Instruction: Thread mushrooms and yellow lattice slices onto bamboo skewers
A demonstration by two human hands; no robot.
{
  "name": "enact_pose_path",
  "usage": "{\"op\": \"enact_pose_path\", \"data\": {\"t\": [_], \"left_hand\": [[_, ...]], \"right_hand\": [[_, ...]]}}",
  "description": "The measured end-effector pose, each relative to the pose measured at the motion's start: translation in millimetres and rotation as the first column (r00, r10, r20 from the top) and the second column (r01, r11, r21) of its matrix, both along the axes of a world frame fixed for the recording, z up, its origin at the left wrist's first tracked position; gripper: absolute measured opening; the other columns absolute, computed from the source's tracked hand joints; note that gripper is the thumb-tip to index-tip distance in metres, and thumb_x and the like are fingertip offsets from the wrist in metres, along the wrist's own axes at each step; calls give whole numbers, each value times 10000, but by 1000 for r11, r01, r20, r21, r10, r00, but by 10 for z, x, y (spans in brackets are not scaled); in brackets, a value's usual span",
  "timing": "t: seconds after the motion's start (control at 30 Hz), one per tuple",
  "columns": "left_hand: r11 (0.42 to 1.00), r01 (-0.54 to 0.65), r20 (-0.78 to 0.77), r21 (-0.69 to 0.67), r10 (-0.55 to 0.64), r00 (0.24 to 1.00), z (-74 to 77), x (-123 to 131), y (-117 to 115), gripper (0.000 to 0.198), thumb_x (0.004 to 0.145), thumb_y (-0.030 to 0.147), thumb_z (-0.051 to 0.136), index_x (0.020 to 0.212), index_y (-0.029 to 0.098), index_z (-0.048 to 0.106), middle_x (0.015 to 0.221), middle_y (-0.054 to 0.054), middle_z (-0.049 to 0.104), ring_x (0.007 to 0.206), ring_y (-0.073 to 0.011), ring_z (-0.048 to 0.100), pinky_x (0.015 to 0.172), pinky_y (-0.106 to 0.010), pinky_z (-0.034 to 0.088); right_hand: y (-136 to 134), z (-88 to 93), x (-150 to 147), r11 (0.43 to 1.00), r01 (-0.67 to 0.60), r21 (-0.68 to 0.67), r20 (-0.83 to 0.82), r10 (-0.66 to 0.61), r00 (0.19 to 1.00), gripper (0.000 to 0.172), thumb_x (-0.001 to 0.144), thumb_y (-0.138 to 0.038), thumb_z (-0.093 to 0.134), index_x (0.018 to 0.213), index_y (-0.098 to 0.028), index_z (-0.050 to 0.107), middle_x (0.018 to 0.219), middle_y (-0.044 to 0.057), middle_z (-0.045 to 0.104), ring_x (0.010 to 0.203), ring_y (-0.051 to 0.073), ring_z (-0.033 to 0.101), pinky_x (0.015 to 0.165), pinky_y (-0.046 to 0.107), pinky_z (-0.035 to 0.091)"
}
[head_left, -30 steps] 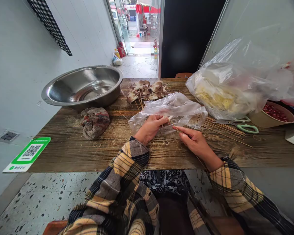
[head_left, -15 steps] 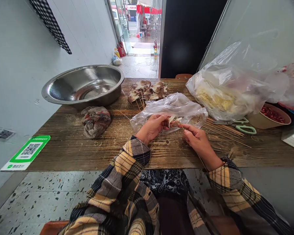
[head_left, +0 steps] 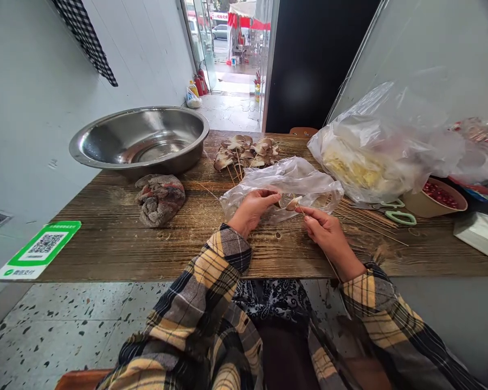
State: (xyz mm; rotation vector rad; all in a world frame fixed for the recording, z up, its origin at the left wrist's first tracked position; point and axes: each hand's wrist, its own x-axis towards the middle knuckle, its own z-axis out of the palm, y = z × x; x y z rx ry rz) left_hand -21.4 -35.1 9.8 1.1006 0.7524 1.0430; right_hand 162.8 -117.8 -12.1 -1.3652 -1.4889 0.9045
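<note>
Both hands work above the near side of a wooden counter. The right hand grips a thin skewer with a pale mushroom piece at its tip; the left hand is just beside it, though its fingertips are too small to show clearly what they pinch. A crumpled clear bag lies behind them, then skewered mushrooms. Leftward sit a steel basin and grey cloth; rightward, loose skewers and green-handled scissors.
</note>
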Motion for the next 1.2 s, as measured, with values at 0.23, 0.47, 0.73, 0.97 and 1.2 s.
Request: {"op": "enact_pose_path", "data": {"t": [0.23,0.47,0.73,0.97,1.2], "left_hand": [[976,-151,20,-154,155,988,-72,12,83,84,685,172,710,696,103,663,686,-42,666,614,-99,569,611,-248,406],[975,-70,162,-209,105,981,-47,14,55,124,714,168,733,728,90,637,685,-49,668,650,-131,640,705,-291,511],[977,50,138,-208,-22,990,-9,14,20,147,711,174,758,737,92,639,723,-53,691,669,-120,652,711,-267,510],[977,-1,114,-211,25,993,-6,27,14,89,734,136,711,719,83,641,691,-48,677,614,-103,629,669,-252,496],[975,-35,110,-221,61,992,-9,21,21,74,761,139,675,721,88,641,687,-50,675,604,-103,621,658,-253,491]], "right_hand": [[-32,24,-20,999,-48,25,3,48,999,391,894,-328,479,1173,-146,683,562,-48,420,485,98,347,469,233,288],[-35,63,-66,984,-147,96,187,127,974,366,876,-281,470,1120,-180,723,853,35,713,754,169,619,687,277,463],[27,8,-41,994,-48,100,232,24,972,391,879,-292,457,1128,-149,722,906,47,744,758,182,645,708,299,479],[7,24,-45,992,-68,110,244,39,969,379,878,-276,464,1132,-164,722,876,31,752,716,172,645,682,294,485],[18,7,-44,991,-61,119,228,33,973,374,878,-270,469,1136,-171,722,1063,62,748,929,215,682,797,324,520]]}}
